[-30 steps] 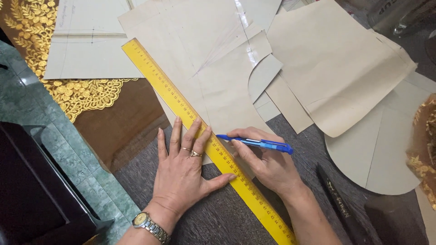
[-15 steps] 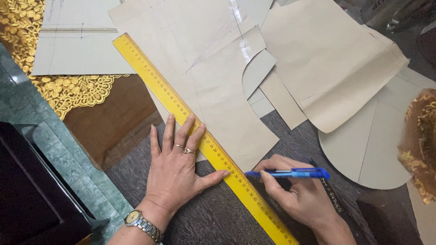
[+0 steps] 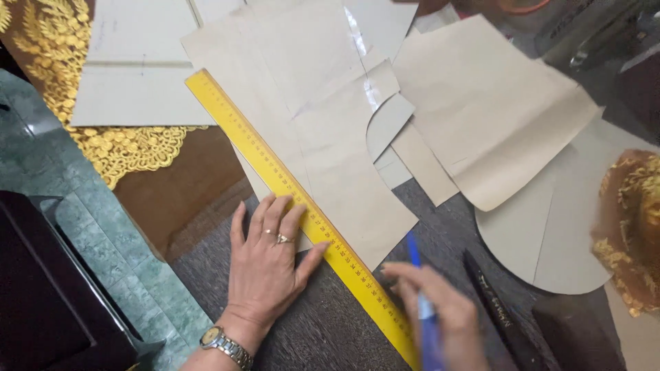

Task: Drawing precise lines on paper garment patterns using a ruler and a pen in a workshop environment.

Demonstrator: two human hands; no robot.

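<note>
Across the dark worktop [image 3: 330, 336] lies one yellow ruler [image 3: 302, 213], pinned by the flat, open left hand [image 3: 268, 268] beside several tan paper pieces [image 3: 330, 137], while the blurry right hand [image 3: 440, 312], partly cut off, grips one blue pen [image 3: 421, 302].

One yellow ruler [image 3: 302, 209]. One blue pen [image 3: 421, 302]. One black pen [image 3: 496, 306]. Two hands, left hand [image 3: 268, 271] and right hand [image 3: 440, 312]. One wristwatch [image 3: 221, 342]. Two rings [image 3: 278, 237] (both on the left hand).

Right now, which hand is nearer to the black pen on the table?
Right. The right hand with its blue pen is beside the black pen; the left hand is beyond the yellow ruler.
</note>
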